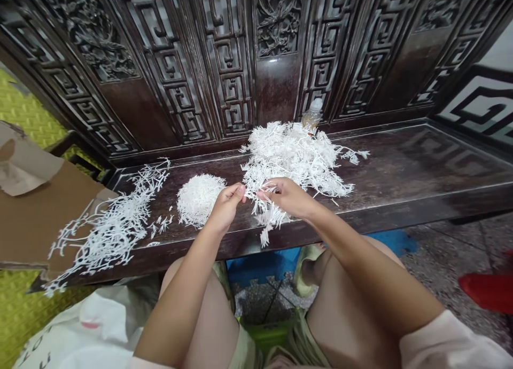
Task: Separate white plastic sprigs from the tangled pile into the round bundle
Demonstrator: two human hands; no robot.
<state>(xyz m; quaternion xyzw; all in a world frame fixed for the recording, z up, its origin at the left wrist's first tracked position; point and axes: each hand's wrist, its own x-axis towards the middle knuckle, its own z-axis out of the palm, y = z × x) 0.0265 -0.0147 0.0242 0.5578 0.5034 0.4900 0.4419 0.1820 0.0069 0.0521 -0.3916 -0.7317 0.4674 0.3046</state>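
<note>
My left hand [228, 203] is closed in a pinch on one end of a white branching strand [250, 195], which looks like thin plastic. The fingers of my right hand [286, 196] curl round the same strand, and more white prongs hang below them over the bench's front edge. Just behind my hands rises a big tangled heap of white branching pieces [292, 150]. A rounded mound of small white bits [200, 198] lies beside my left hand. Bare white branched stems [120, 225] spread out further left.
Everything lies on a dark wooden bench [393, 166] with a carved lattice back [276, 86]. A clear bottle with a white cap [315, 112] stands behind the heap. Brown cardboard [44, 219] and a white bag [88, 326] are at the left. A red object [487, 292] sits at the right.
</note>
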